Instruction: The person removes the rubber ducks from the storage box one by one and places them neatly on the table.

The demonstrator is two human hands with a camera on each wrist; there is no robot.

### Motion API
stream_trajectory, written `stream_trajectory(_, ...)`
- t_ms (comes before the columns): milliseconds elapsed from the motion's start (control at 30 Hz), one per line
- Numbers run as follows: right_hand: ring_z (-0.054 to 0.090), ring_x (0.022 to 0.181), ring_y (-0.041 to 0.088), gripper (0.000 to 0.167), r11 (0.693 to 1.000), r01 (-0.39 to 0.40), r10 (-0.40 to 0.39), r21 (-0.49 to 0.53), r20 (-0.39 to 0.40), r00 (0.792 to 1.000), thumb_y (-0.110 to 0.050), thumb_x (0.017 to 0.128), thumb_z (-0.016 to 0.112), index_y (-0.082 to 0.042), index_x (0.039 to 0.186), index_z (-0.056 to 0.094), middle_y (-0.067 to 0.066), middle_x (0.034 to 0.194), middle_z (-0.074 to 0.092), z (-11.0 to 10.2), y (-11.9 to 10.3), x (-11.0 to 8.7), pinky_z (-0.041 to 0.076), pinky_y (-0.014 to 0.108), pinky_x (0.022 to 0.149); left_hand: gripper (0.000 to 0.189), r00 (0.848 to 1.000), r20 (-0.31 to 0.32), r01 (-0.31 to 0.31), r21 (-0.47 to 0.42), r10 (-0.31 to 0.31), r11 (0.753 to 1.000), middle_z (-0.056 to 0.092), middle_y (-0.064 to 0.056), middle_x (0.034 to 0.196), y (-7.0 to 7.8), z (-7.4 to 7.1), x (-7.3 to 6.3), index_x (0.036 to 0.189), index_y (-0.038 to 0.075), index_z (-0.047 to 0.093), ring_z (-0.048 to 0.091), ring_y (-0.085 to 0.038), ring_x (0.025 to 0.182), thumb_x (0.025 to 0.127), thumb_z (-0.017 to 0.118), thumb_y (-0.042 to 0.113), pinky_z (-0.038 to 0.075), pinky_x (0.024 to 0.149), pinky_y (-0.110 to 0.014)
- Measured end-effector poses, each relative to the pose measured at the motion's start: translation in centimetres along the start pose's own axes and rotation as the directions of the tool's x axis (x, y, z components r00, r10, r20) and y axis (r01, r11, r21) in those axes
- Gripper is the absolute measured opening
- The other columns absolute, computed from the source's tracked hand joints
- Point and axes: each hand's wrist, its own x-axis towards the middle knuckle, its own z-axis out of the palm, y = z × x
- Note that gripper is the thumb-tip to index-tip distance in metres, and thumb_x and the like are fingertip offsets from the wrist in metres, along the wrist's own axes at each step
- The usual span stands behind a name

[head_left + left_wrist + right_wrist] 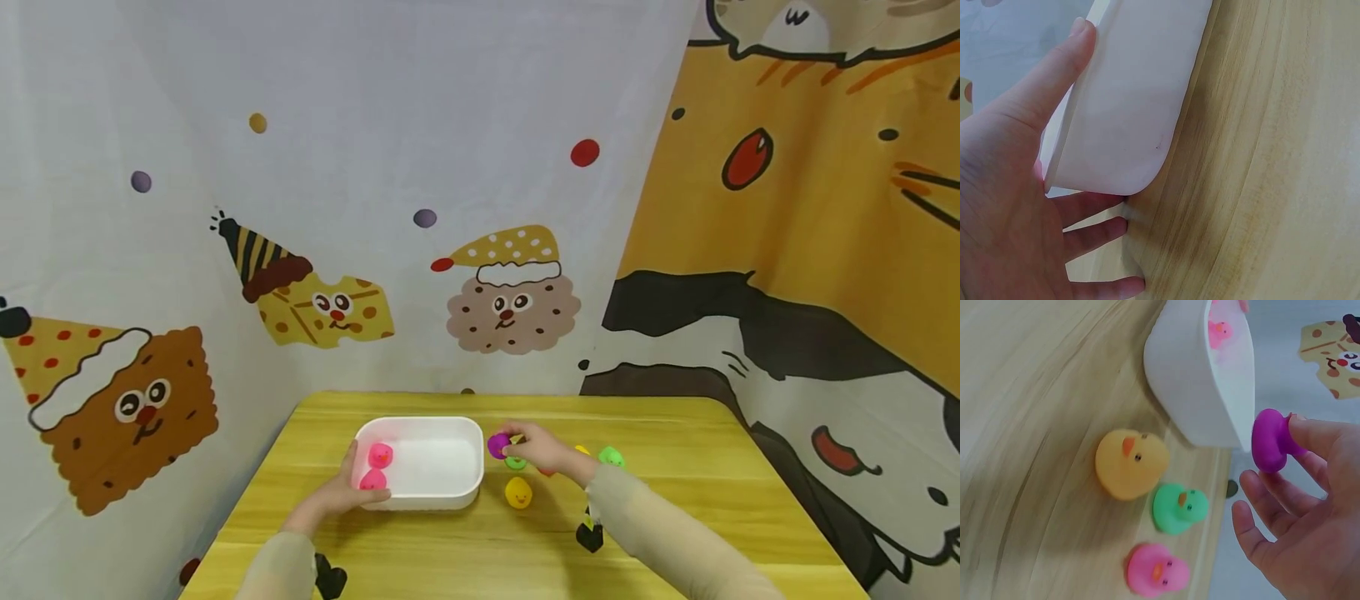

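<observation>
A white plastic tub (431, 502) stands on the table with two pink rubber ducks (381, 456) inside its left end. Around its near left corner, my left hand (335, 493) holds it, thumb along the front rim and fingers against the end wall. My right hand (1310, 506) pinches a purple rubber duck (1269, 440) between thumb and fingers, just beyond the tub's right end. Below it on the table are a yellow duck (1130, 464), a green duck (1179, 508) and a pink-red duck (1157, 570).
Farther right on the wooden table (697, 500), another green duck (612, 456) and a yellow piece (582, 450) show past the right wrist. A printed cloth (360, 167) hangs behind the table and along its sides.
</observation>
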Motion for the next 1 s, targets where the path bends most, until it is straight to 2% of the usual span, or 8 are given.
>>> stream_trajectory(233,0.06,0.096,0.026,0.027,0.997,-0.042,0.043,-0.064,0.008,0.999,-0.007,0.092,0.063,0.001,0.117,0.063,0.019,0.118,0.06,-1.4,1.0,-1.6,0.052,0.041,0.081,0.124,1.0,0.009,-0.005,0.012,0.005,1.0,0.001,-0.035,0.154,-0.3,0.0,0.1,0.151,0.004,-0.017,0.021,-0.056,0.133,0.08,0.077,0.04,0.019,0.106,-0.069)
stream_trajectory(400,0.06,0.095,0.024,0.028,0.996,-0.083,0.084,-0.024,0.056,0.995,-0.006,0.093,0.06,0.002,0.12,0.061,0.018,0.117,0.06,-2.5,1.1,-3.1,0.055,0.046,0.077,0.124,1.0,0.018,-0.002,0.009,0.002,1.0,0.0,-0.035,0.154,-0.2,-0.2,0.1,0.151,0.003,-0.018,0.019,-0.056,0.134,0.08,0.077,0.041,0.017,0.107,-0.069)
stream_trajectory(533,0.06,0.093,0.022,0.03,0.996,-0.086,0.085,0.003,0.087,0.993,-0.004,0.092,0.059,0.005,0.121,0.06,0.016,0.111,0.061,-3.2,1.6,-4.0,0.054,0.05,0.081,0.124,1.0,0.025,-0.013,0.004,0.013,1.0,0.0,-0.035,0.154,-0.1,-0.2,0.0,0.151,0.002,-0.017,0.02,-0.055,0.134,0.08,0.077,0.041,0.019,0.107,-0.069)
stream_trajectory(800,0.057,0.097,0.03,0.025,0.997,-0.06,0.064,-0.043,0.106,0.992,-0.001,0.09,0.062,0.002,0.115,0.063,0.011,0.107,0.064,-3.5,2.7,-5.3,0.05,0.033,0.078,0.124,1.0,0.026,-0.003,0.0,0.003,1.0,0.001,-0.036,0.154,0.2,-0.1,-0.1,0.15,0.003,-0.018,0.022,-0.055,0.133,0.08,0.077,0.039,0.02,0.106,-0.069)
stream_trajectory(1000,0.056,0.1,0.03,0.029,0.992,-0.092,0.1,-0.084,0.098,0.99,0.0,0.088,0.064,0.0,0.117,0.063,0.012,0.113,0.064,-3.5,3.3,-6.2,0.051,0.036,0.078,0.124,1.0,0.029,-0.01,-0.002,0.01,1.0,-0.003,-0.035,0.154,-0.1,-0.2,0.1,0.15,0.003,-0.019,0.02,-0.055,0.133,0.081,0.077,0.039,0.018,0.107,-0.068)
